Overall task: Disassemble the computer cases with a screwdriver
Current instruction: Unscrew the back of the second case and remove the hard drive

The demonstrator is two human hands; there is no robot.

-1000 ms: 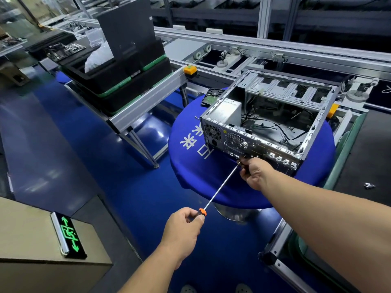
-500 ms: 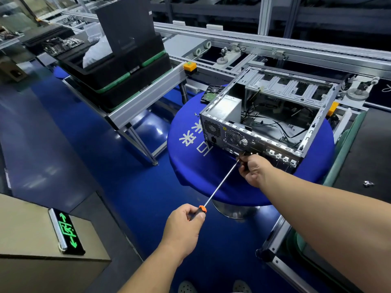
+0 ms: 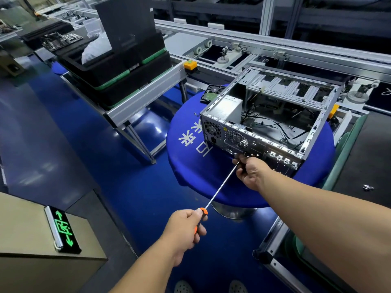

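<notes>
Computer case [image 3: 268,121], open at the top, lies on its side on your round blue table [image 3: 211,178], its perforated rear panel facing you and black cables loose inside. Behind and to the left, a conveyor frame [image 3: 148,89] carries stacked black trays [image 3: 118,68]. At lower left a tan box [image 3: 27,231] bears a lit green exit sign [image 3: 63,229]. Your right hand [image 3: 251,172] is at the case's rear panel, its lower edge, fingers curled around the far end of the screwdriver [image 3: 220,187] shaft, right at the tip. Your left hand [image 3: 184,229] grips the orange-and-black handle, so the long shaft runs diagonally up from it to the panel. A hard drive [image 3: 211,93] lies on the table just behind the case's left corner. 2 small screws [image 3: 196,114] sit on the blue cloth near that corner, and a few more bits of metal hardware [image 3: 368,187] lie on the dark mat to the right.
</notes>
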